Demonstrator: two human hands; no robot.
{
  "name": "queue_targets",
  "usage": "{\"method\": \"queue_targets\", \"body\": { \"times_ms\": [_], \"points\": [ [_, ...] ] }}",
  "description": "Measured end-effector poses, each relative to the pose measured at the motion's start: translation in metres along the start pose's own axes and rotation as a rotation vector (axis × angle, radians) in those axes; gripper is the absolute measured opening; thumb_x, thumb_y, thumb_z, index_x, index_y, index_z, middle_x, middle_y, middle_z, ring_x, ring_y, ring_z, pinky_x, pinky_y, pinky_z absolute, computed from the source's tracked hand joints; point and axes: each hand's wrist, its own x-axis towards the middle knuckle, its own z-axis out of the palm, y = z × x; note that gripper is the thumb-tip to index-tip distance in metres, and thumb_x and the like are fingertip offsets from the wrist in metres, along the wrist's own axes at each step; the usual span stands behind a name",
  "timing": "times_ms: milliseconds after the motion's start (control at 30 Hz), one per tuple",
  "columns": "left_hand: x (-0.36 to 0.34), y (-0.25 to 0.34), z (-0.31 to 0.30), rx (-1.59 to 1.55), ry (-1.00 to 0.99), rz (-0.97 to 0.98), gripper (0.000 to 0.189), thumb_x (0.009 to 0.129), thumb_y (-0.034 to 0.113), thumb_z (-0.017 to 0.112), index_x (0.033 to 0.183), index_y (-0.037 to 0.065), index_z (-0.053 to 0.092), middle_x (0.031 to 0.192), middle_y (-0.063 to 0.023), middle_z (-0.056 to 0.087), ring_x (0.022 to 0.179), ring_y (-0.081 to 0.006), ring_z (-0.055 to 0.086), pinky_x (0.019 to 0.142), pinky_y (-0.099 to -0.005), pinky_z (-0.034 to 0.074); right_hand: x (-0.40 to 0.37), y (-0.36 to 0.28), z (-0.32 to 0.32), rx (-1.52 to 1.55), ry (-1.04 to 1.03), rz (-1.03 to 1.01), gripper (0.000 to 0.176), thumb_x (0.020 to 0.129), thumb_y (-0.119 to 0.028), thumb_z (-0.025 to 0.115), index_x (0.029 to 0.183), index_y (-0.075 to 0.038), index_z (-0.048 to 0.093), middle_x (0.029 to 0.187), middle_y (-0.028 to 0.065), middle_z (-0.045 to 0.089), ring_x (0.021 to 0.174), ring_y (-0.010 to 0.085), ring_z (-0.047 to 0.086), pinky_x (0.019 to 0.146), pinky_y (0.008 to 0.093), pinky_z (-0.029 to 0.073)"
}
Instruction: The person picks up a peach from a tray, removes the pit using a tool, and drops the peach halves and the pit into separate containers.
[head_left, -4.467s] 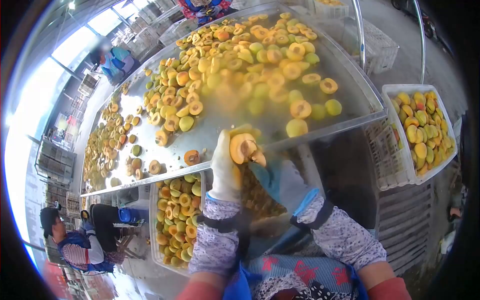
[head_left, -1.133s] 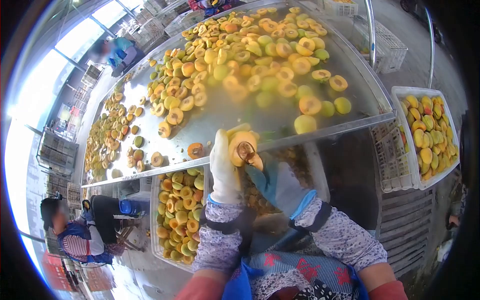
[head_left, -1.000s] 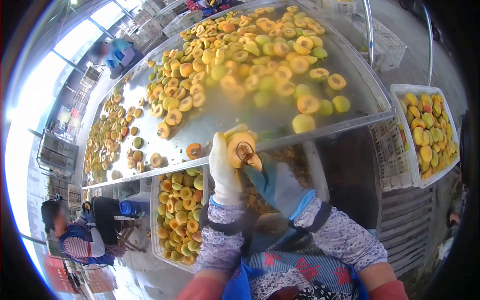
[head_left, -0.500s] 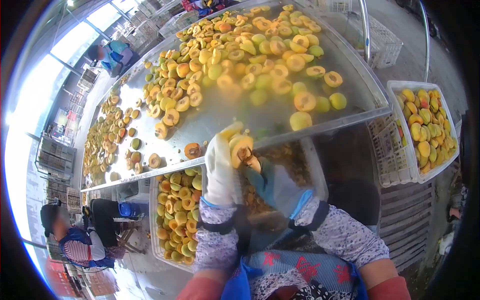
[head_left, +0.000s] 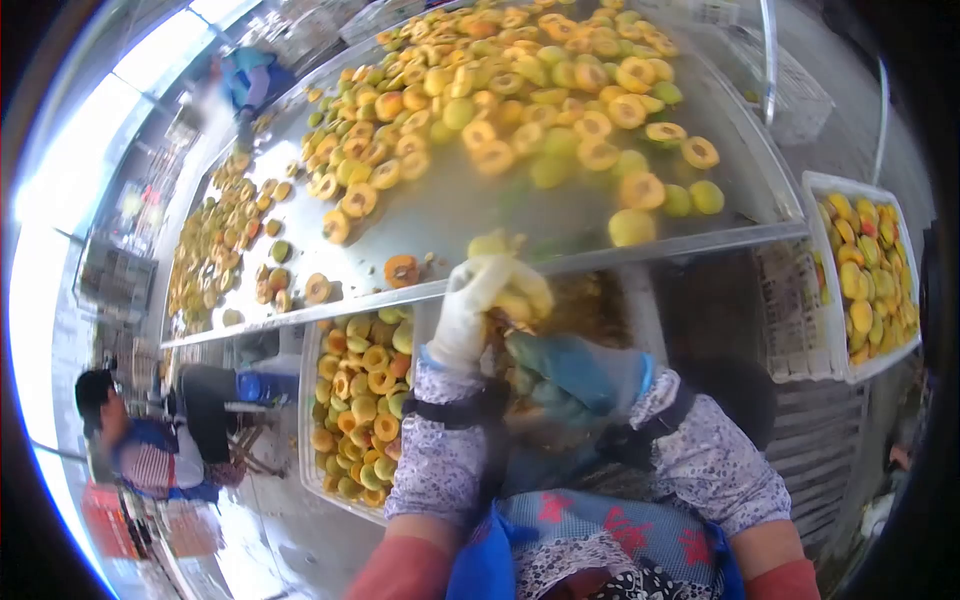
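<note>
My left hand (head_left: 478,308), in a white glove, is closed around a yellow peach half (head_left: 527,298) just in front of the metal table's near edge. My right hand (head_left: 570,372), in a blue-grey glove, sits just below it with the fingers curled. Whatever it grips is hidden, and a small brownish bit shows between the hands. Beneath them stands a bin (head_left: 640,320) with brown scraps inside, partly covered by my hands. On the table beyond lies a large heap of halved peaches (head_left: 480,90).
A crate of peach halves (head_left: 308,420) stands left of my forearms. Another full crate (head_left: 835,280) is at the right, by a slatted pallet (head_left: 815,450). The metal table (head_left: 590,235) has a raised rim. One person (head_left: 150,440) sits at left; another (head_left: 250,80) is farther back.
The peach half has turned in my left hand, its cut face no longer toward me. My right hand has shifted slightly down and right. The whole view has tilted a little.
</note>
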Motion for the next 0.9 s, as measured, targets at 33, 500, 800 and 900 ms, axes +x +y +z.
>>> {"method": "queue_targets", "body": {
  "times_ms": [33, 500, 800, 900],
  "points": [
    [-0.003, 0.001, -0.006, -0.013, -0.033, -0.085, 0.042, 0.102, 0.024, 0.049, 0.081, -0.006, 0.071, 0.081, -0.0128, 0.070, 0.070, -0.0190, 0.066, 0.071, -0.0290, 0.055, 0.007, 0.008, -0.002, -0.052, -0.009, 0.003, 0.049, 0.102, -0.059, 0.046, 0.109, -0.013, 0.062, 0.070, -0.0021, 0.056, 0.044, 0.0056, 0.043, 0.037, 0.0225, 0.036],
    [-0.004, -0.022, 0.017, -0.392, 0.236, 0.095, 0.045, 0.098, 0.027, 0.049, 0.071, -0.005, 0.066, 0.068, -0.0203, 0.069, 0.048, -0.0219, 0.061, 0.048, -0.0294, 0.050, 0.013, 0.021, 0.013, -0.047, 0.320, 0.078, 0.045, 0.101, -0.062, 0.047, 0.080, -0.022, 0.050, 0.051, -0.0092, 0.033, 0.034, 0.0062, 0.029, 0.032, 0.0237, 0.020],
    [0.000, -0.026, 0.004, -1.193, 0.366, -0.125, 0.035, 0.100, 0.041, 0.048, 0.087, 0.010, 0.058, 0.080, -0.0141, 0.065, 0.063, -0.0308, 0.062, 0.054, -0.0424, 0.052, 0.051, 0.097, -0.076, -1.558, 0.540, -0.866, 0.039, 0.102, -0.037, 0.056, 0.122, -0.004, 0.061, 0.090, 0.0172, 0.065, 0.079, 0.0347, 0.062, 0.070, 0.0451, 0.049],
    [-0.012, -0.009, -0.010, -0.932, 0.493, -0.085, 0.038, 0.100, 0.045, 0.049, 0.090, 0.010, 0.060, 0.082, -0.0127, 0.067, 0.069, -0.0289, 0.064, 0.059, -0.0419, 0.054, 0.055, 0.092, -0.067, -1.341, 0.596, -0.697, 0.042, 0.103, -0.035, 0.056, 0.125, 0.000, 0.061, 0.098, 0.0273, 0.068, 0.091, 0.0432, 0.066, 0.075, 0.0492, 0.050]
  ]
}}
